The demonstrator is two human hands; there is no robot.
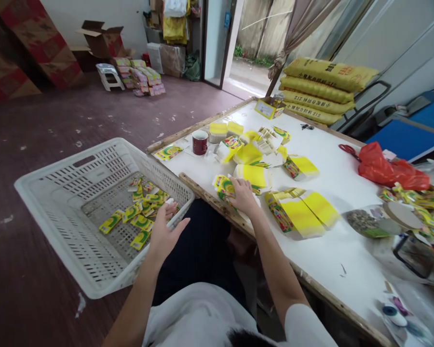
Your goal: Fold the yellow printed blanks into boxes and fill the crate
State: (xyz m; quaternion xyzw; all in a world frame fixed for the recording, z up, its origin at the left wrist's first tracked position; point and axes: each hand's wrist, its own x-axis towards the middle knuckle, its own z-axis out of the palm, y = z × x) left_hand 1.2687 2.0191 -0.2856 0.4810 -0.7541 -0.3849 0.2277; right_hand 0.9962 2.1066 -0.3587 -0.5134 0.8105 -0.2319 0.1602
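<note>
My left hand [163, 232] is above the near rim of the white plastic basket [104, 284], thumb spread away from the fingers, with nothing visible in it. Inside the basket lie several small yellow-and-green packets [142, 222]. At the table's front edge my right hand [243, 195] has its fingers closed over a yellow-and-green printed packet [222, 185]; part of it is hidden under the hand. Close by on the table are a stack of yellow cards [251, 175] and, further right, larger stacks of yellow cards [304, 214].
A dark red mug [200, 142] stands at the table's left side. Red scissors [348, 150], a red plastic bag [390, 168] and a jar lying on its side [365, 221] are on the right. Yellow sacks [318, 91] are piled behind the white table [332, 164].
</note>
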